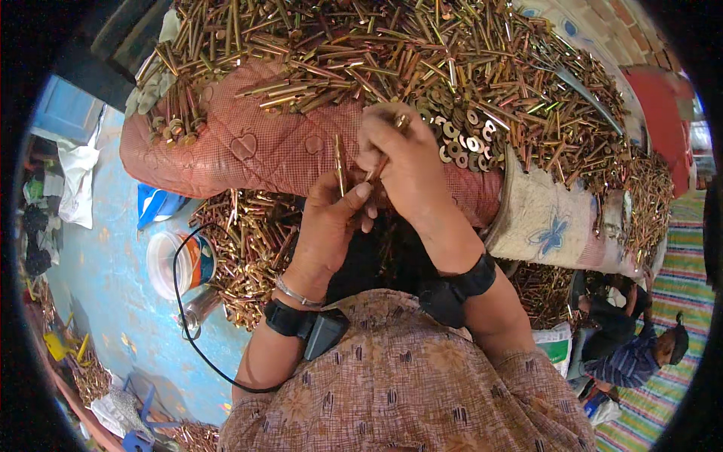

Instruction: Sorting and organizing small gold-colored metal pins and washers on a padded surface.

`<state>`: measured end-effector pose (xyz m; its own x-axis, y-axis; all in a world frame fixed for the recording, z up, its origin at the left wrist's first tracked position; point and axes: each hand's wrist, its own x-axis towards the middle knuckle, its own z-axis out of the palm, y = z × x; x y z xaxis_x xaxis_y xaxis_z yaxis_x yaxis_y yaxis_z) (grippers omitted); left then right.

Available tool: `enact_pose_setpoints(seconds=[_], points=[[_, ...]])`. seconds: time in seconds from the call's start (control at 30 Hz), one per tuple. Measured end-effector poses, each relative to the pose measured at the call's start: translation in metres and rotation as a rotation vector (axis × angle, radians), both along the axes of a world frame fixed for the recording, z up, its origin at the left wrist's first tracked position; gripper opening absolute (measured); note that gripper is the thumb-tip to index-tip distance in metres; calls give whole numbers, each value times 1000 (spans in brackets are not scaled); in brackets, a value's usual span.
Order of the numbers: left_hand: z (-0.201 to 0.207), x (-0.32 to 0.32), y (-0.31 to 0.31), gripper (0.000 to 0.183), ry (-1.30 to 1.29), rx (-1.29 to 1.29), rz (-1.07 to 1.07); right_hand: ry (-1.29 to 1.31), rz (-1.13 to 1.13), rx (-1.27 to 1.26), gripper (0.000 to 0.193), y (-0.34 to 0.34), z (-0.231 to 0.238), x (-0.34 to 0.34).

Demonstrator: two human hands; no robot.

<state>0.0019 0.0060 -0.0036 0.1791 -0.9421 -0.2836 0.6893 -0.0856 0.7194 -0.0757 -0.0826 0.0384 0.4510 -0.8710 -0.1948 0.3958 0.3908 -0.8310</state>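
Two-handed work with small metal parts. The left hand is gripping a slim, brass-coloured metal rod near-upright between thumb and fingers, in front of a red, heart-quilted cloth cushion. The right hand is holding its fingers curled just beside it, apparently pinching a second brass-coloured metal piece; blur is hiding the exact grip. Flat, silvery ring washers are lying beyond. The hands are seemingly fitting parts together; the next move is probably calling for steady alignment.

There are two foreground hands, two wrist straps, one bracelet, one fork and uncountable bolts.
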Motion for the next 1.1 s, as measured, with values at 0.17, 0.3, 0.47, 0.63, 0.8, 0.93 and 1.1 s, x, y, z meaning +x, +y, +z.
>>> enact_pose_setpoints(seconds=[0.17, 0.3, 0.47, 0.63, 0.8, 0.93, 1.1], points=[[1, -6, -3, 17, -5, 12, -63, -144, -14, 7, 12, -11, -2, -4], [6, -4, -5, 18, 52, 17, -16, -23, -154, -215, 12, -14, 32, 2], [-12, 0, -2, 17, 12, 83, 51, 371, -216, -587, 11, -30, -21, 10], [-9, 3, -2, 15, 88, 87, 117, 298, -169, -328, 16, -37, -28, 6], [-1, 6, -1, 23, 192, -36, 20, 55, 25, 11, 19, -1, -12, 10], [3, 2, 0, 22, 121, 31, -35, 91, 15, -22, 18, 8, -27, 4], [-13, 3, 1, 15, -38, 96, -107, 401, -53, -500, 16, 1, -27, -9]])
